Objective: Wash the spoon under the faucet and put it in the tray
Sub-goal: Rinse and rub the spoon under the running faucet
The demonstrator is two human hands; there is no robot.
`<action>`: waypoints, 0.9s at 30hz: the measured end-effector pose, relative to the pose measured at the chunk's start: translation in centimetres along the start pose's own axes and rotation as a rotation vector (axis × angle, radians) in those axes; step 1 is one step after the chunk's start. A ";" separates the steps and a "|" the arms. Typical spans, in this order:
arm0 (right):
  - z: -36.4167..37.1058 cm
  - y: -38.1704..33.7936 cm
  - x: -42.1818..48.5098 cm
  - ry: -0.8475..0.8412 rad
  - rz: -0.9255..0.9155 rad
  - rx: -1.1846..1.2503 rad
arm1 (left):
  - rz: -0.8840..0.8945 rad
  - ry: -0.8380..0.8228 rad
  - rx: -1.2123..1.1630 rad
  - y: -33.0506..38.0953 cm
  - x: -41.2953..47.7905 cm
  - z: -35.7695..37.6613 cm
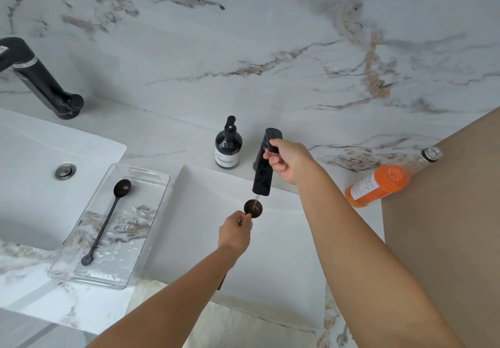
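Note:
My left hand [234, 232] grips a dark spoon [253, 208] by the handle, just below its round bowl. The bowl sits under the spout of the black faucet [263, 175], and a thin stream of water falls into it. The handle's end pokes out below my forearm. My right hand [288, 159] is closed on the faucet's lever at the top. A clear glass tray [147, 242] lies on the counter to the left of the sink [281, 239]. A second dark spoon [104, 221] rests inside the tray, bowl end away from me.
A dark pump bottle [228, 146] stands behind the sink, left of the faucet. An orange bottle [384, 183] lies on its side at the right beside a brown panel [443, 212]. A second basin [40, 174] with another black faucet [40, 79] is at far left.

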State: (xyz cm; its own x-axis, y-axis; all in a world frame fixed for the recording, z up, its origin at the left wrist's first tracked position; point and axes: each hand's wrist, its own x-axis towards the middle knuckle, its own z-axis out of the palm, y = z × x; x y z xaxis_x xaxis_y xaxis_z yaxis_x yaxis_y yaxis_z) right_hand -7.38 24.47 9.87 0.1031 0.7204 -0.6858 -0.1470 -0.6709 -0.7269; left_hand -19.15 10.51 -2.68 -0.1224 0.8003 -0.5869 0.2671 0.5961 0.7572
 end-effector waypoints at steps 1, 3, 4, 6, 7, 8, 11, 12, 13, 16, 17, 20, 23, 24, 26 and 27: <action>-0.2 0.3 0.0 -0.013 -0.008 0.006 | -0.003 0.003 -0.005 -0.1 0.0 0.0; -1.1 1.4 0.4 0.014 -0.030 0.039 | -0.013 0.006 -0.010 -0.2 0.1 0.0; -1.8 2.4 0.7 0.072 -0.044 0.056 | -0.017 0.007 -0.012 -0.2 0.1 0.0; -3.2 5.3 1.3 0.249 -0.065 0.044 | -0.019 0.011 -0.019 -0.2 0.2 0.0; -3.7 7.1 1.6 0.321 -0.048 0.007 | -0.018 0.013 -0.021 -0.2 0.2 0.0; -4.1 9.0 1.6 0.334 -0.003 -0.033 | -0.015 0.014 -0.021 -0.2 0.3 0.0; -3.8 13.6 0.6 0.060 0.169 -0.047 | -0.006 0.009 -0.020 -0.1 0.4 0.1; -3.4 14.4 0.3 -0.044 0.192 -0.024 | -0.003 0.005 -0.023 -0.1 0.5 0.2; -2.9 14.9 0.0 -0.119 0.191 0.009 | 0.000 0.000 -0.028 0.0 0.5 0.2; -1.9 15.1 0.3 -0.119 0.122 0.013 | 0.030 -0.007 -0.036 0.2 0.6 0.2; -1.6 14.9 0.4 -0.071 0.110 -0.015 | 0.045 -0.013 -0.033 0.3 0.7 0.2; -1.3 14.2 0.7 0.014 0.114 -0.074 | 0.068 -0.024 -0.024 0.5 0.8 0.4; -1.6 13.2 0.7 -0.089 0.132 -0.029 | 0.081 -0.008 -0.012 0.4 1.1 0.2; -1.7 13.1 0.9 -0.107 0.141 -0.012 | 0.090 -0.008 -0.011 0.4 1.1 0.1; -1.5 13.0 1.2 -0.062 0.130 -0.058 | 0.112 -0.020 -0.003 0.6 1.2 0.0; -1.3 13.1 1.4 0.001 0.104 -0.125 | 0.116 -0.026 0.000 0.7 1.2 0.1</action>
State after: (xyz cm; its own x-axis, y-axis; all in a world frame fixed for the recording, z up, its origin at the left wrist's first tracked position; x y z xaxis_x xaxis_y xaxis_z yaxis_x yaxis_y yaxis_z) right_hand -7.93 16.47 -0.70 0.0951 0.6458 -0.7575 -0.0334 -0.7585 -0.6508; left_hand -19.05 11.90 -2.87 -0.0663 0.8621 -0.5024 0.2777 0.4995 0.8206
